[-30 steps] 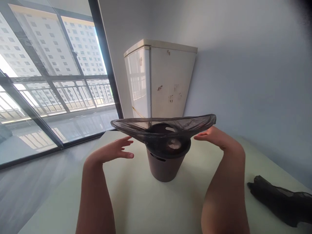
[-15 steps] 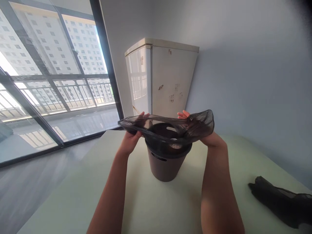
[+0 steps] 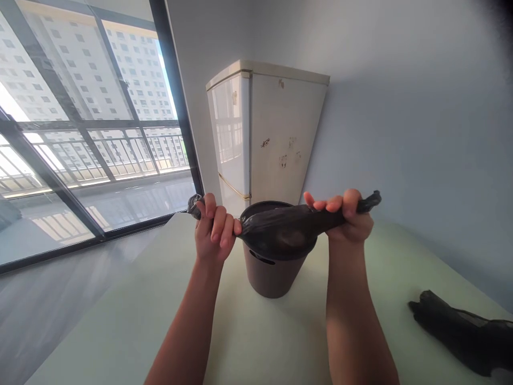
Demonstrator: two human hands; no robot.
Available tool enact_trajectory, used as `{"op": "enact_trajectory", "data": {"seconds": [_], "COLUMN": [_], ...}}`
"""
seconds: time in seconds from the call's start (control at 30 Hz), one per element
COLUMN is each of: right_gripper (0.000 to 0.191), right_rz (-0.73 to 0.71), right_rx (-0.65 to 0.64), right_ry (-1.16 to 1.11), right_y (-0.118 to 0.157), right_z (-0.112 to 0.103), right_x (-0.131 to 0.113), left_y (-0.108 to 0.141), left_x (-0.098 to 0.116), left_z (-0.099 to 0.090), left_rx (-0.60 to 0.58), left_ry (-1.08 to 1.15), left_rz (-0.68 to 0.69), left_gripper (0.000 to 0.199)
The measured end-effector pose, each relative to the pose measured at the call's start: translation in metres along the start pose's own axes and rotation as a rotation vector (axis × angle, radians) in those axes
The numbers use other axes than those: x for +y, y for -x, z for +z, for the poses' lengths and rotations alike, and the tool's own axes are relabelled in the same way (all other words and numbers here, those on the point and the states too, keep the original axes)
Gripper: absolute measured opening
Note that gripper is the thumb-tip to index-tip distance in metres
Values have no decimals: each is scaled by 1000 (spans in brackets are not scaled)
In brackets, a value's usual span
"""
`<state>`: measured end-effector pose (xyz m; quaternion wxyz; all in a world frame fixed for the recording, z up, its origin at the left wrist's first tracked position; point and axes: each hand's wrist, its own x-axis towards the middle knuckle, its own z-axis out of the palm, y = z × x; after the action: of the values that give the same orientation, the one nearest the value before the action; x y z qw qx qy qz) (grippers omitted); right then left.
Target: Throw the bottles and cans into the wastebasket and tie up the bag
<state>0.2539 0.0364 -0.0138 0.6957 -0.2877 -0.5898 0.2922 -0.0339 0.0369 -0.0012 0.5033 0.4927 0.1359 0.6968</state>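
A thin black plastic bag [image 3: 280, 227] is stretched sideways over the mouth of a dark brown bin [image 3: 272, 275]. My left hand [image 3: 216, 224] is closed round the bag's left end, and a bunched bit sticks out beyond the fist. Around the right part of the bag my right hand [image 3: 347, 216] is wrapped, with a twisted tip poking out past it. The bag hides much of the bin's opening; the back rim and a slot in the front wall show.
The bin stands on a pale green table [image 3: 256, 342]. More black bags [image 3: 460, 331] lie at the table's right edge. Behind the table is a white fridge [image 3: 284, 128] with worn marks. Glass doors [image 3: 92, 123] are at the left.
Both hands have closed on the bag, which was held loosely spread open between them. It is now gathered into a narrow, taut bundle. The bin has stayed in place.
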Motion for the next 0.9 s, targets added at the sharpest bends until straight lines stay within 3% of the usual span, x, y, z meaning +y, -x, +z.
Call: {"op": "enact_trajectory", "data": {"seconds": [0.13, 0.23, 0.37, 0.5, 0.6, 0.77, 0.9], "right_gripper": [64, 52, 20, 29, 21, 17, 17], "right_rz": [-21, 160, 386, 435, 449, 434, 402], "right_rx": [-123, -324, -404, -419, -339, -267, -261], "right_ry": [-216, -299, -296, -352, -269, -130, -39], "right_y": [2, 2, 0, -4, -5, -4, -2], "right_z": [16, 35, 57, 69, 74, 83, 91], "right_x": [-12, -32, -56, -60, -55, -42, -39], "left_y": [5, 7, 8, 8, 7, 6, 7], "left_x": [7, 12, 13, 10, 8, 5, 5], "left_z": [19, 29, 32, 30, 31, 33, 32], "left_rx": [-200, -300, -409, -358, -307, -166, -164], "left_ry": [66, -20, -55, -240, -373, -350, -335], "left_rz": [-214, -338, -363, -270, -211, -157, -166], "left_gripper": [45, 27, 36, 31, 26, 24, 19]}}
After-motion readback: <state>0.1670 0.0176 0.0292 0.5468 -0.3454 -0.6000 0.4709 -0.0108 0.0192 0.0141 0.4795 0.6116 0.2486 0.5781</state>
